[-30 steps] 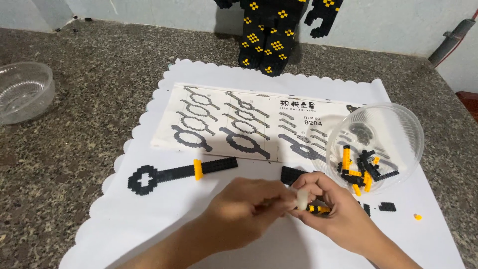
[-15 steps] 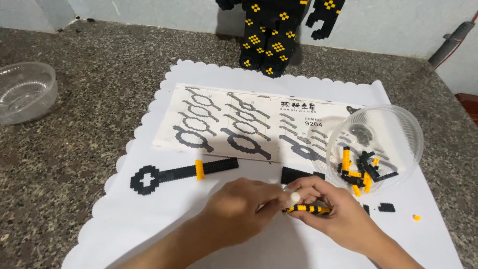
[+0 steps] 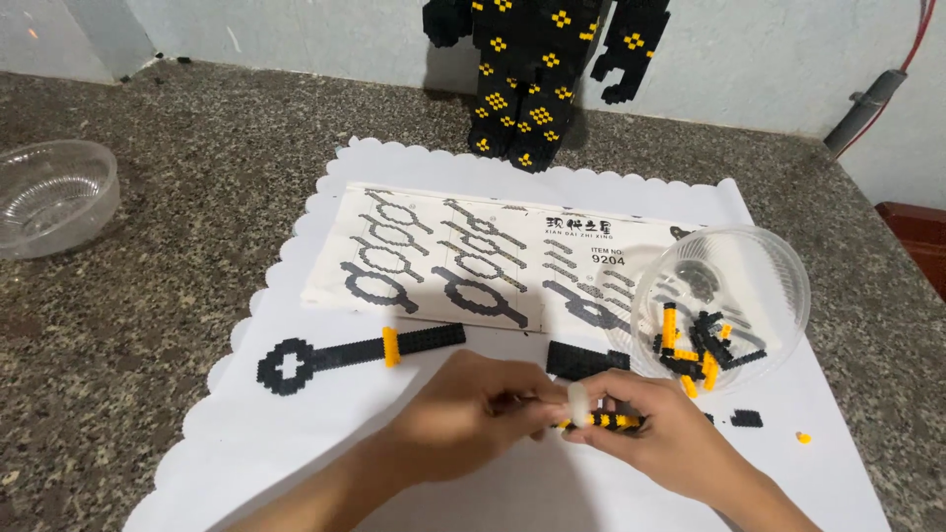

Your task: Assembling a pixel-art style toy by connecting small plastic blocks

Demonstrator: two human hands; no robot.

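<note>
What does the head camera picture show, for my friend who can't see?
Two hands, left and right, pinch a black-and-yellow brick strip above a white mat. Nearby lie a brick key, instructions and a clear bowl of pieces.

Black-and-yellow brick strip (image 3: 603, 421) (striped), black figure (image 3: 537, 69) with yellow dots.

Left hand (image 3: 463, 414) and right hand (image 3: 655, 438) meet; fingers (image 3: 616, 399) pinch a black-and-yellow brick strip (image 3: 606, 422), clear bowl (image 3: 724, 300) just beyond.
</note>
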